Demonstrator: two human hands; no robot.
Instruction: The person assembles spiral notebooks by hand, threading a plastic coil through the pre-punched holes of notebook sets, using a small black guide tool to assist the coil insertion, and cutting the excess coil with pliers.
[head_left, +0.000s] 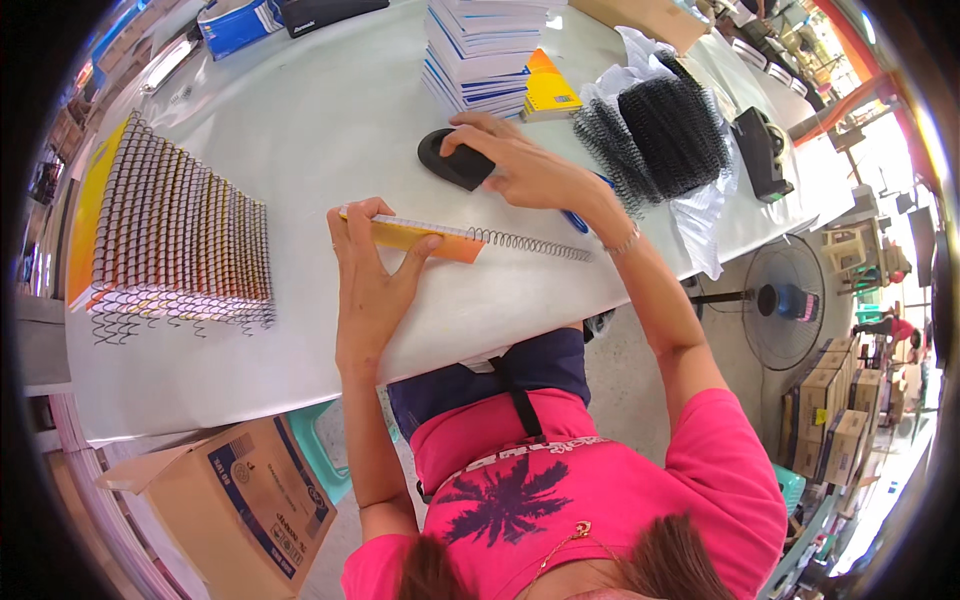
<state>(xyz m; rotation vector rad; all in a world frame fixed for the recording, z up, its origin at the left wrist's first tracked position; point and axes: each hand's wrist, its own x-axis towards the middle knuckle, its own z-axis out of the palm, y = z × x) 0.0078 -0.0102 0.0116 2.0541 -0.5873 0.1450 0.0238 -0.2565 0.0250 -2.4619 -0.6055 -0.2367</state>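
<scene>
My left hand point(372, 265) grips a small yellow-orange notebook point(415, 238), fingers over its far edge and thumb on its near side. A metal spiral coil point(530, 244) sits partly along the notebook's edge, and its loose length sticks out to the right. Just beyond, my right hand point(520, 165) is curled over the right end of a black rounded object point(450, 158) on the table; its exact kind is not clear. A blue pen-like thing point(575, 221) lies partly hidden under my right forearm.
Spiral-bound notebooks point(180, 225) stand piled at the left. Unbound books point(480, 50) are stacked at the back, beside a yellow booklet point(550, 92). Black coils point(670, 130) lie on white plastic at the right, near a black tape dispenser point(762, 155). A fan point(780, 300) stands beyond the white table point(330, 120).
</scene>
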